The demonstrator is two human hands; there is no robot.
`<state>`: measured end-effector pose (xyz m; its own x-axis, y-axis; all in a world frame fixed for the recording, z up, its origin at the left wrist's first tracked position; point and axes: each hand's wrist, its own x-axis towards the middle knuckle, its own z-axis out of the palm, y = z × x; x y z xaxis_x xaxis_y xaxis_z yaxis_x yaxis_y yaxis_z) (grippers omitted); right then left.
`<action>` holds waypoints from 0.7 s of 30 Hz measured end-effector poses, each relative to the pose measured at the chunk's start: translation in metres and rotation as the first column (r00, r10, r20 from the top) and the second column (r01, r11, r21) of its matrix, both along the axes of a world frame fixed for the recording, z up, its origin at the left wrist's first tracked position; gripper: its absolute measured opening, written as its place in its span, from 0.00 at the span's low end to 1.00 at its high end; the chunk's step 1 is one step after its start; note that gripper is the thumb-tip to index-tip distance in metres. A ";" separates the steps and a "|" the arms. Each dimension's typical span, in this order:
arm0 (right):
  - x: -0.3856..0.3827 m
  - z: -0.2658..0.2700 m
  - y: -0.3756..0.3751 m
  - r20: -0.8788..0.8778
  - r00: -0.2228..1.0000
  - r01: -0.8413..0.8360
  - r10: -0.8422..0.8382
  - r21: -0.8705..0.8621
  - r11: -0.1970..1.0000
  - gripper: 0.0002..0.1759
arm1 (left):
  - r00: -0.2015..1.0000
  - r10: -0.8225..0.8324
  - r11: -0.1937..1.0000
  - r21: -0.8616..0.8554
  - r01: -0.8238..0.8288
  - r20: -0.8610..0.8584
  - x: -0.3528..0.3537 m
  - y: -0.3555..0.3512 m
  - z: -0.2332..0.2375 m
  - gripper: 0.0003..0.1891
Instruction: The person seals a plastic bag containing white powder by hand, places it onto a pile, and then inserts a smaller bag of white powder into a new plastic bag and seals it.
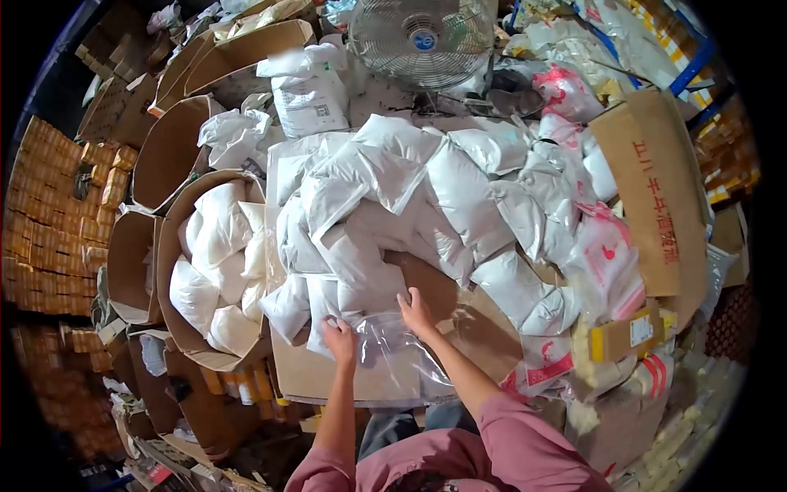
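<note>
My left hand [338, 338] rests on the near left corner of a clear empty plastic bag [393, 348] lying flat on a cardboard sheet [471, 324]. Its fingers look curled onto the bag's edge. My right hand [416, 312] lies flat on the bag's far edge, fingers spread, just below a heap of white filled bags [410, 197]. Both sleeves are pink.
A round cardboard bin [176, 283] at the left holds more white bags. Empty cardboard bins [168, 152] stand behind it. A metal fan [422, 37] is at the back. Red-printed bags [607, 262] and a tall cardboard panel [656, 189] sit at the right.
</note>
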<state>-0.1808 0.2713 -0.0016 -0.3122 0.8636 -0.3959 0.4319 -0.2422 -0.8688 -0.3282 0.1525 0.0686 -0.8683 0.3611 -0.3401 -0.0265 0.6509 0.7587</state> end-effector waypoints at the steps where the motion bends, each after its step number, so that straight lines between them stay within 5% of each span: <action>1: -0.004 -0.008 0.006 -0.022 0.999 -0.031 0.031 -0.008 0.999 0.20 | 1.000 0.008 1.000 -0.024 -0.009 -0.026 -0.004 0.001 -0.006 0.13; 5: -0.006 0.005 0.034 -0.217 0.973 -0.140 0.079 -0.285 0.948 0.15 | 1.000 0.016 0.999 -0.029 -0.016 0.007 0.000 0.022 0.023 0.10; 8: -0.011 0.022 0.041 -0.331 0.939 -0.144 0.096 -0.122 0.982 0.16 | 0.997 0.005 0.998 -0.054 -0.009 -0.073 -0.006 0.021 0.002 0.11; 9: -0.015 0.019 0.039 -0.291 0.949 -0.099 0.125 0.105 0.990 0.18 | 0.990 0.043 0.999 -0.022 -0.047 -0.136 -0.006 0.018 -0.012 0.11; 10: -0.018 0.034 0.038 -0.323 0.940 -0.081 0.107 0.093 0.992 0.19 | 0.991 0.124 0.992 0.001 -0.124 -0.045 -0.001 0.025 0.000 0.10; 12: -0.019 0.075 0.038 -0.115 0.971 -0.192 0.207 0.131 0.973 0.19 | 0.952 0.271 0.960 0.026 -0.277 0.141 0.008 0.032 0.027 0.10; 13: -0.021 0.099 0.036 -0.203 0.958 -0.170 0.201 0.159 0.973 0.19 | 0.923 0.257 0.935 0.168 -0.312 0.285 0.005 0.020 0.015 0.11; 16: -0.020 0.164 0.013 -0.404 0.898 -0.140 0.177 0.120 0.983 0.16 | 0.845 0.289 0.904 0.164 -0.396 0.450 0.009 -0.002 0.002 0.14; 18: -0.014 0.194 -0.008 -0.426 0.888 -0.095 0.175 0.203 0.975 0.17 | 0.618 0.166 0.859 0.195 -0.473 0.769 0.032 -0.015 0.033 0.17; 21: 0.017 0.223 -0.036 -0.341 0.919 -0.151 0.199 0.163 0.975 0.18 | 0.380 -0.101 0.905 0.243 -0.348 0.919 0.070 -0.051 0.054 0.19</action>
<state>-0.1641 0.2351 0.2211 -0.5615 0.8188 -0.1191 0.1165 -0.0643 -0.9911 -0.2585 0.1017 0.1225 -0.1641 0.5551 -0.8155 -0.8870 0.2787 0.3682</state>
